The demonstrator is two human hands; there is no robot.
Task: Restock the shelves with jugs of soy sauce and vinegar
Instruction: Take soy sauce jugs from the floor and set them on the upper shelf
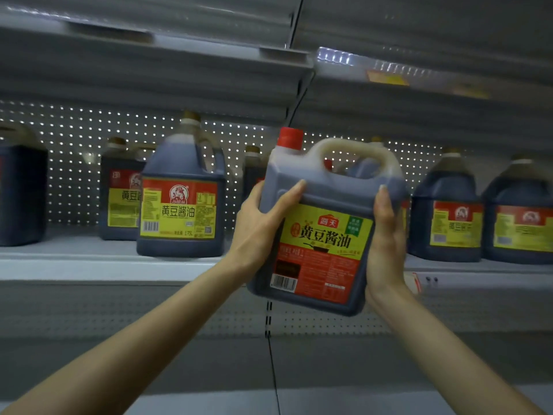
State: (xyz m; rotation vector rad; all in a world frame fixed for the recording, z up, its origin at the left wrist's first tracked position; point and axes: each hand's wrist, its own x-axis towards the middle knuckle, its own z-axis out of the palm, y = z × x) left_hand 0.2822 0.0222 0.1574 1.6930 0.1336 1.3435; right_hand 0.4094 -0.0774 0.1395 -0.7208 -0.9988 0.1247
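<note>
A large jug of dark soy sauce [323, 235] with a red cap, a pale handle and a yellow-and-red label is held up in front of the middle shelf [89, 268], tilted slightly to the right. My left hand [263, 217] grips its left side, thumb across the front shoulder. My right hand [386, 235] grips its right side, thumb pointing up along the edge. The fingers of both hands are hidden behind the jug. Its base hangs below the shelf's front edge.
Several similar soy sauce jugs with brown caps stand on the shelf: one near the front [179, 211], one behind it [119, 190], one at far left [21, 187], two at right [446, 217] [520, 226]. An upper shelf [209, 55] hangs overhead. A pegboard back panel [74, 175] closes the rear.
</note>
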